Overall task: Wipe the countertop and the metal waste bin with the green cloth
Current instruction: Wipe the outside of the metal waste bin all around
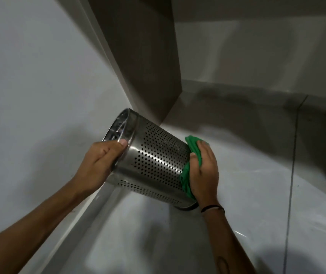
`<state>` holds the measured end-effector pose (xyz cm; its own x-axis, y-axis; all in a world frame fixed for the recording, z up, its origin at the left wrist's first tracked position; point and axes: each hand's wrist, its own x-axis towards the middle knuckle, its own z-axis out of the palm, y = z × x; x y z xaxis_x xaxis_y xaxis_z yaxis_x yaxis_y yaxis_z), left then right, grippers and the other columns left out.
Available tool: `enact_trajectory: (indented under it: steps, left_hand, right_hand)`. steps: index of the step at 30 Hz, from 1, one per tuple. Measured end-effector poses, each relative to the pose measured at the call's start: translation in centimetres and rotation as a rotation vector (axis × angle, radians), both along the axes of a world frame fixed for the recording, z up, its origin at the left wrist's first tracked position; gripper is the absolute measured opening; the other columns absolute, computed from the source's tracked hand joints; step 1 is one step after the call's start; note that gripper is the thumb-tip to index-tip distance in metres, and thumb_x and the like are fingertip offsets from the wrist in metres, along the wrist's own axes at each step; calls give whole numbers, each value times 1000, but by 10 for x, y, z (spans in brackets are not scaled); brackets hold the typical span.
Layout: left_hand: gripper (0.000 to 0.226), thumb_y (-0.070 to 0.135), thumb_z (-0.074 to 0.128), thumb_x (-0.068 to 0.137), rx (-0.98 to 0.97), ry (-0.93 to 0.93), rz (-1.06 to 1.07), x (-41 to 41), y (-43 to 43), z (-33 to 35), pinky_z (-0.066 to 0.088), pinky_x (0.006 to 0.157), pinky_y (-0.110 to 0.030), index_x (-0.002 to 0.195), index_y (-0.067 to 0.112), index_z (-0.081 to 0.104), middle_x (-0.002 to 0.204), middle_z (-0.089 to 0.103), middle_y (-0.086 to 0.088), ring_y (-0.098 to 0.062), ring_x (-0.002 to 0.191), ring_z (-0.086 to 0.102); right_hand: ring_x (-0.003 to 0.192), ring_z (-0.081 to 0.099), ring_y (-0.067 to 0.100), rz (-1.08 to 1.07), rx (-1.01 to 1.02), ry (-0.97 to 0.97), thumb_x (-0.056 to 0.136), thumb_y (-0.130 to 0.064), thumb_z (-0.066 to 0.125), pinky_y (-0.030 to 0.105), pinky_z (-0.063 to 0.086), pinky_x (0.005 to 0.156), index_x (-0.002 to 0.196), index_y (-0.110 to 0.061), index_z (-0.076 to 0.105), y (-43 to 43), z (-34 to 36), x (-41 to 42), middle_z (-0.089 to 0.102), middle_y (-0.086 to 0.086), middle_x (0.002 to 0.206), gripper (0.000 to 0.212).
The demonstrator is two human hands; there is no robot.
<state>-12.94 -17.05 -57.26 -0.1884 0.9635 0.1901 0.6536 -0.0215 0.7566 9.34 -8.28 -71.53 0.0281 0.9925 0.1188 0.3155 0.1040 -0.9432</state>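
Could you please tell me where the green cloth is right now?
In the head view, the green cloth sits right of centre, pressed by the right hand against the base end of the tilted metal bin, whose rim the left hand grips.

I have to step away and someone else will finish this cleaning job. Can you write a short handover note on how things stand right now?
Left hand: grips the rim end of the metal waste bin, holding it tipped on its side.
Right hand: presses the green cloth against the bin's base end.
Bin: held in the air over the pale floor, opening towards the upper left.
Done: cannot tell from this view how much has been wiped.
Left: finish the base and perforated wall; check whether the countertop, not in view, needs wiping.
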Motion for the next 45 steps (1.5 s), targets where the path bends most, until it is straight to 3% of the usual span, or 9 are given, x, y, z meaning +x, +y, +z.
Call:
enact_trajectory:
  steps: [3, 9, 15, 19, 23, 27, 30, 38, 45]
  left_hand:
    - [82, 58, 43, 102, 4, -18, 49, -14, 0, -4, 50, 55, -56, 73, -17, 60, 69, 61, -38, -49, 57, 59]
    - [76, 54, 44, 101, 17, -53, 114, -23, -2, -10, 46, 52, -28, 68, -12, 60, 62, 62, -25, -40, 53, 58]
    - [76, 54, 44, 101, 18, -54, 101, -16, -4, -9, 40, 50, -38, 65, -12, 54, 63, 54, -33, -45, 54, 51]
    - [75, 53, 44, 101, 26, -20, 88, -8, 1, -5, 39, 50, -46, 63, -11, 50, 61, 50, -35, -43, 52, 48]
    - [64, 49, 46, 101, 43, -45, 84, -5, -1, -4, 39, 48, -34, 58, 2, 53, 53, 54, -17, -33, 48, 49]
    - [75, 54, 43, 102, 29, -37, 74, -11, -5, -8, 44, 53, -48, 62, -8, 55, 59, 53, -30, -43, 52, 51]
    - [78, 55, 41, 101, 18, -5, 24, -5, -3, -7, 44, 50, -40, 62, -11, 55, 58, 52, -31, -43, 51, 50]
    - [66, 39, 45, 105, 50, 16, 8, 8, 2, 0, 37, 49, -33, 59, -8, 51, 53, 48, -22, -34, 48, 45]
    - [72, 48, 43, 103, 25, -47, 8, 4, -1, -1, 39, 50, -43, 59, -9, 50, 54, 46, -26, -39, 48, 43]
  right_hand:
    - [150, 50, 29, -13, 152, -67, 101, -29, 42, 41, 34, 128, 146, -5, 63, -10, 25, -34, 59, 11, 156, 55]
    - [159, 37, 30, 150, 404, -233, 99, -18, 46, 41, 27, 133, 153, -4, 54, -33, 58, -76, 48, 15, 165, 56]
    - [145, 55, 36, -87, 57, -155, 94, -30, 34, 45, 37, 127, 141, -2, 67, -4, 27, -29, 62, 17, 151, 63]
    - [156, 41, 31, 66, 209, -90, 97, -18, 39, 38, 26, 132, 150, -3, 57, -30, 80, -73, 51, 16, 163, 58]
    - [158, 37, 33, 159, 377, -121, 93, -12, 43, 34, 21, 134, 152, 0, 54, -41, 85, -81, 47, 18, 165, 62]
    - [146, 54, 33, -8, 159, -205, 88, -17, 42, 34, 33, 128, 143, -5, 65, -15, 25, -16, 61, 12, 153, 61]
    - [143, 56, 31, -35, -9, -225, 88, -30, 33, 37, 38, 125, 139, -8, 69, -4, 10, 8, 63, 9, 151, 66]
    - [157, 38, 28, 237, 324, -26, 97, -11, 46, 36, 26, 132, 151, -5, 57, -24, 101, -75, 48, 12, 165, 56]
    - [133, 61, 18, 70, 18, -50, 89, -22, 38, 45, 45, 121, 132, -21, 75, 12, 26, 4, 71, 0, 141, 56]
